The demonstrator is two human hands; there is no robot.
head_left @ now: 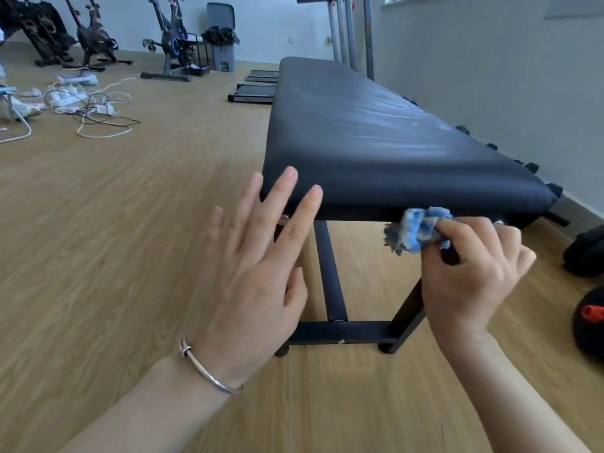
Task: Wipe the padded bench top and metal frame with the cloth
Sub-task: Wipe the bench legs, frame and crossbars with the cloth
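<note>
A long black padded bench top (359,132) runs away from me along the right wall. Its black metal frame (340,331) shows below the near end, with a centre bar and a foot crossbar. My right hand (470,276) grips a bunched blue cloth (415,230) against the frame rail just under the pad's near right edge. My left hand (258,273), fingers straight and spread, hovers at the near left corner of the bench, and I cannot tell whether its fingertips touch the pad. A silver bangle sits on that wrist.
Wooden floor all around. Tangled cables and power strips (81,103) lie at the far left. Exercise bikes (173,44) and a grey bin (222,37) stand at the back. Black weights (588,253) with a red part sit on the floor at right.
</note>
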